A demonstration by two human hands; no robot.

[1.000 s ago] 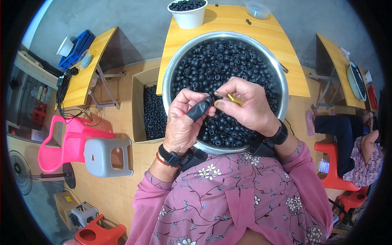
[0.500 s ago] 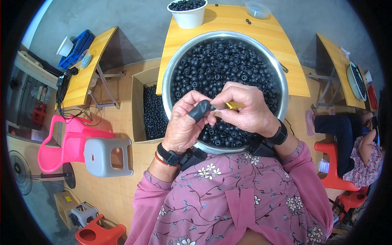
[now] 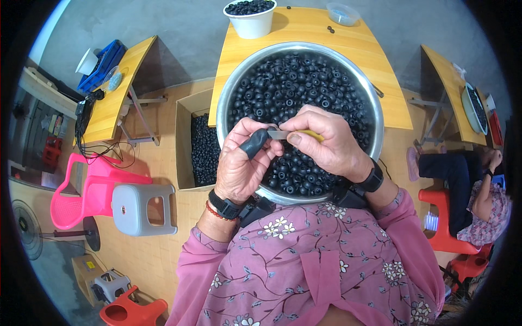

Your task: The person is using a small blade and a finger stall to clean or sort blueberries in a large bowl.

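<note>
My left hand [image 3: 239, 157] is closed over the metal basin [image 3: 222, 106], with a black rubber finger sleeve [image 3: 254, 144] over one digit. Its fingertips pinch a small black part that is mostly hidden. My right hand [image 3: 329, 141] grips a yellow-handled knife [image 3: 312, 135]. The knife's short flat blade [image 3: 278, 135] points left and meets the left fingertips, beside the tip of the sleeve. Beneath both hands, the basin holds a heap of small black round parts [image 3: 296, 87], many with a hole in the middle.
Behind the basin, the wooden table [image 3: 359, 46] bears a white bucket [image 3: 253, 24] of black parts and a clear plastic tub [image 3: 343, 13]. A cardboard box [image 3: 185, 136] of smaller black parts stands left of the basin. A grey stool [image 3: 136, 209] is further left; a seated person [image 3: 486, 201] is at right.
The blade now shows and lies against the left fingertips. The left hand has shifted slightly left and turned. At right, the seated person's arm has moved.
</note>
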